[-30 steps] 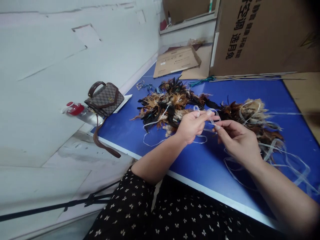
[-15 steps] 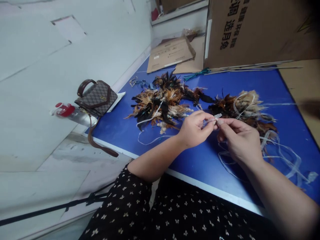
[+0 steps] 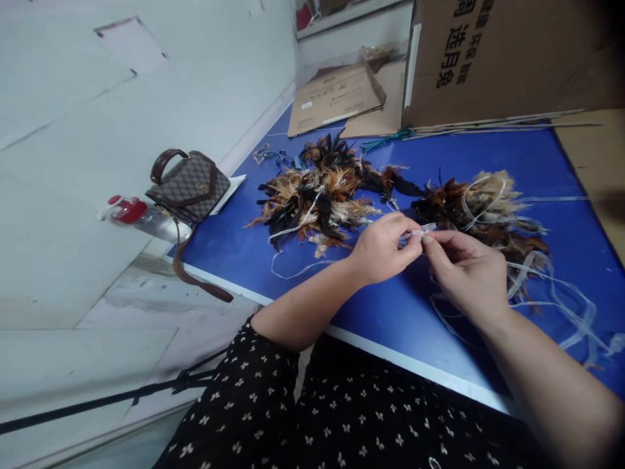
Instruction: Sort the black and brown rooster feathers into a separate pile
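My left hand (image 3: 383,247) and my right hand (image 3: 469,270) meet over the blue table (image 3: 390,312), both pinching a thin clear white ribbon (image 3: 424,229) between thumb and fingertips. The ribbon trails off to the right in loose loops (image 3: 556,296) on the table. Behind my hands lie two heaps of brown, black and tan feathers: one to the left (image 3: 319,195), one to the right (image 3: 481,208) with ribbon coiled over it.
A patterned brown handbag (image 3: 190,185) and a red-capped bottle (image 3: 131,213) sit at the table's left corner. A large cardboard box (image 3: 498,58), flat cardboard (image 3: 336,98) and thin sticks (image 3: 493,124) line the far edge. My dotted black skirt (image 3: 342,417) is below.
The looped ribbon between my hands has been drawn tight into a small pinch; my hands closed together. The view shifted slightly.
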`<action>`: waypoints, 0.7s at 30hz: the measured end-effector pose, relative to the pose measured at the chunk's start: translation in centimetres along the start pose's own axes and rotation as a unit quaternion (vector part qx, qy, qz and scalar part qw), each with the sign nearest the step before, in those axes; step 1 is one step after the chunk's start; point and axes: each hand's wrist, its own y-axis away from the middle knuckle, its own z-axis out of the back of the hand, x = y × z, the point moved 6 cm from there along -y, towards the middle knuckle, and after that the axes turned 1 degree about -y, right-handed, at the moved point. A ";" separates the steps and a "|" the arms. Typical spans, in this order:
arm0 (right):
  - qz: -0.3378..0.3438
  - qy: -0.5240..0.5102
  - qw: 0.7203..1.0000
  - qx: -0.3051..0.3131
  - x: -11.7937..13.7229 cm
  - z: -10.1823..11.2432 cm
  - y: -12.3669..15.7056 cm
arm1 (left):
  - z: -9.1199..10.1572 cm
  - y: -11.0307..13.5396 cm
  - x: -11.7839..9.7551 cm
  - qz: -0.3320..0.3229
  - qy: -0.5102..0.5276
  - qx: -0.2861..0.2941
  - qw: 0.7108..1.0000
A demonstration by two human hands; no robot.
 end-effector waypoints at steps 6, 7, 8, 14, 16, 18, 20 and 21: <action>0.063 0.019 0.998 0.009 0.7 0.3 -0.5 | -1.5 0.4 2.6 0.203 0.239 0.037 0.949; 0.109 0.039 0.993 -0.009 1.1 0.6 -0.5 | -1.7 0.5 2.8 0.216 0.256 0.037 0.942; 0.162 0.064 0.984 -0.030 1.6 0.8 -0.5 | -1.7 0.5 2.9 0.224 0.262 0.033 0.938; 0.358 0.228 0.905 -0.017 2.8 1.0 0.3 | -1.7 0.4 2.6 0.235 0.259 0.039 0.936; 0.381 0.281 0.881 -0.014 2.6 0.9 0.4 | -1.8 0.5 2.5 0.236 0.267 0.041 0.934; 0.399 0.318 0.860 -0.027 2.5 0.9 0.5 | -1.9 0.5 2.4 0.242 0.272 0.045 0.930; 0.409 0.332 0.850 -0.033 2.5 0.9 0.5 | -2.0 0.6 2.4 0.245 0.271 0.050 0.929; 0.411 0.330 0.849 -0.033 2.6 0.8 0.5 | -2.0 0.7 2.4 0.245 0.270 0.052 0.930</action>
